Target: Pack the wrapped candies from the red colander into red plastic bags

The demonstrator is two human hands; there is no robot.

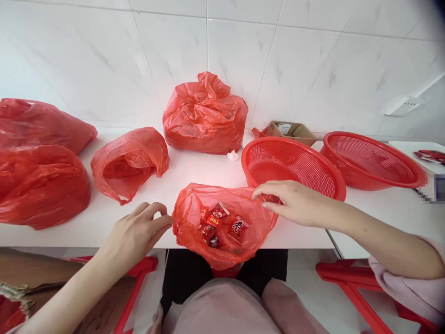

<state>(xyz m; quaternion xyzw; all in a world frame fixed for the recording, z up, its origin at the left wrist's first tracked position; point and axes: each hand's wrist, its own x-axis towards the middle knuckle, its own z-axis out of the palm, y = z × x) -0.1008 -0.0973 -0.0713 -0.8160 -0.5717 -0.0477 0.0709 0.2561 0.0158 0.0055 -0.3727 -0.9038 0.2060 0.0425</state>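
An open red plastic bag (222,257) sits at the table's front edge, its mouth facing up. Inside lie several small red snack packets (214,218), and one larger packet (238,229) bears a big dark character. At the bag's left rim, my left hand (137,229) pinches the plastic between thumb and forefinger. My right hand (290,200) reaches over the front of a red plastic basket (294,162) and grips the bag's right rim with its fingertips. Both hands hold the mouth spread wide.
A tied, full red bag (205,118) stands against the tiled wall, with a small crumpled white scrap (232,155) near it. Leftward are a slack red bag (130,162) and a bulging one (41,185). A second basket (373,160) and a cardboard box (292,132) are right.
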